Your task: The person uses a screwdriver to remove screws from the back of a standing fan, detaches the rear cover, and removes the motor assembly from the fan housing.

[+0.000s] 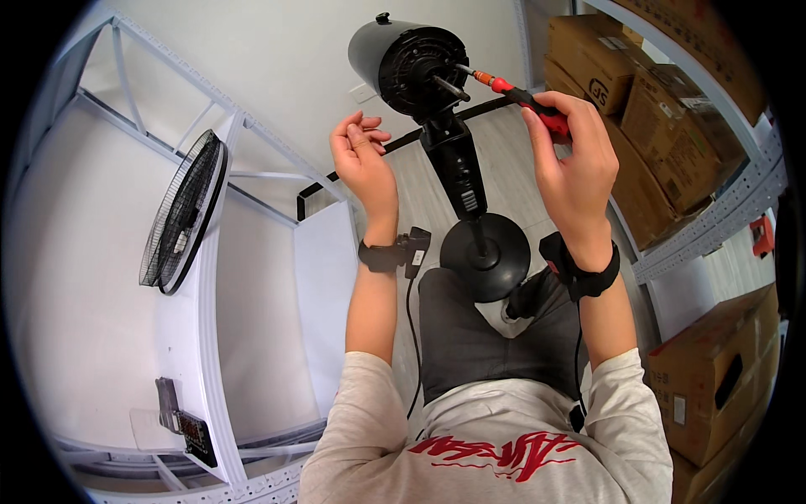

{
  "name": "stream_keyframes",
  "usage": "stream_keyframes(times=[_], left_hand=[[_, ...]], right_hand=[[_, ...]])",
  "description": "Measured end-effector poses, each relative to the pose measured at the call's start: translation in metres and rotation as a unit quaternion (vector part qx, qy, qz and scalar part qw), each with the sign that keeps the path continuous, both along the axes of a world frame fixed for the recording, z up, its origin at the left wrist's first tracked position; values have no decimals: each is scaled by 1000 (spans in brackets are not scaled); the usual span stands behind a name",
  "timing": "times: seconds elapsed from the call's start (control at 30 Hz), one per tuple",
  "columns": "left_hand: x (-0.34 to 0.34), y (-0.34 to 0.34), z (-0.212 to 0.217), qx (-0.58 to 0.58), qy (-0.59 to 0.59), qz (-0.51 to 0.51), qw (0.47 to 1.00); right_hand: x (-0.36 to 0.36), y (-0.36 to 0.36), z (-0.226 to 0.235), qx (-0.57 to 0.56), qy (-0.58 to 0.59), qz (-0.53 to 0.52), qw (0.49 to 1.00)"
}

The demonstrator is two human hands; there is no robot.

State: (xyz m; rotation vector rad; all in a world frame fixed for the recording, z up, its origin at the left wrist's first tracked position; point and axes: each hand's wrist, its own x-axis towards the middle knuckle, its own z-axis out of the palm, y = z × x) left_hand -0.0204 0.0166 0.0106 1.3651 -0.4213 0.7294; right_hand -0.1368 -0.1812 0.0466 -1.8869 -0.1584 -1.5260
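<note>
A black pedestal fan stands before me, with its bare motor head point(420, 71) tilted up, a metal shaft sticking out of the front. Its neck point(453, 164) runs down to a round black base point(484, 260) by my feet. In my right hand point(579, 164), a red and black screwdriver point(512, 88) is pinched by the handle; its tip meets the motor's front face, right of the shaft. My left hand point(363, 151) hovers left of the neck, below the motor head, with loosely bent fingers and no visible object in them.
A fan guard point(185, 210) leans on a white metal shelf point(189, 336) at left. On that shelf's near end sits a small dark device with a display point(197, 437). Cardboard boxes point(672, 126) fill the right rack; another box point(722, 370) stands at lower right.
</note>
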Motion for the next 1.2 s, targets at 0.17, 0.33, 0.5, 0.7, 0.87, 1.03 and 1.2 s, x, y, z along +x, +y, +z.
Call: stream_keyframes(times=[0.17,0.33,0.5,0.7,0.87,1.03,1.2], left_hand=[[22,21,-20,-77,78,-58,992],[26,25,-33,-80,137,-72,985],[29,27,-39,-63,227,-103,966],[31,21,-45,15,295,-117,948],[39,19,-53,35,259,-83,962],[37,18,-43,-17,237,-105,966],[26,7,-15,-25,180,-61,982]], right_hand=[[8,2,-4,7,0,-9,1000],[12,3,-7,11,-3,-12,1000],[14,3,-7,6,-2,-22,1000],[14,2,-8,-1,11,-19,1000],[12,3,-4,-19,43,-31,998],[9,1,0,-21,92,-56,994],[7,0,3,-20,118,-78,990]])
